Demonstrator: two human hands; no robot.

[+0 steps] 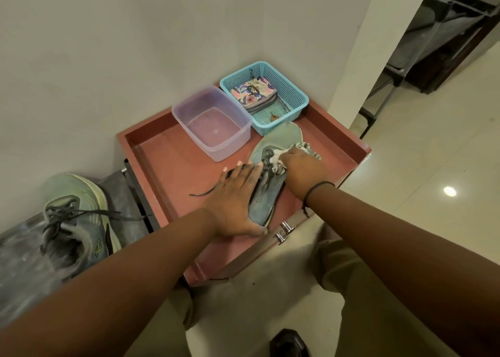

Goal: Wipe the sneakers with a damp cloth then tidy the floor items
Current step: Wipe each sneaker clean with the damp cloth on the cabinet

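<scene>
— What do we have in the containers?
— A floral pouch [253, 93] in the blue basket [295, 97]; the clear tub [186, 113] holds a little water.
— Our hands?
— Left hand [232, 202] lies flat, fingers straight, against the sneaker [266, 194] on the red table [167, 162]; right hand [303, 167] grips the striped cloth [278, 162] over its laces.

Seen from above: left hand [235, 202] laid flat along a grey-green sneaker [273, 172] on a red cabinet top [167, 162], right hand [303, 167] pressing a striped cloth [278, 164] to its laces. Behind, clear tub [213, 124] beside blue basket [289, 97]. Second sneaker [78, 216] lower left.
</scene>
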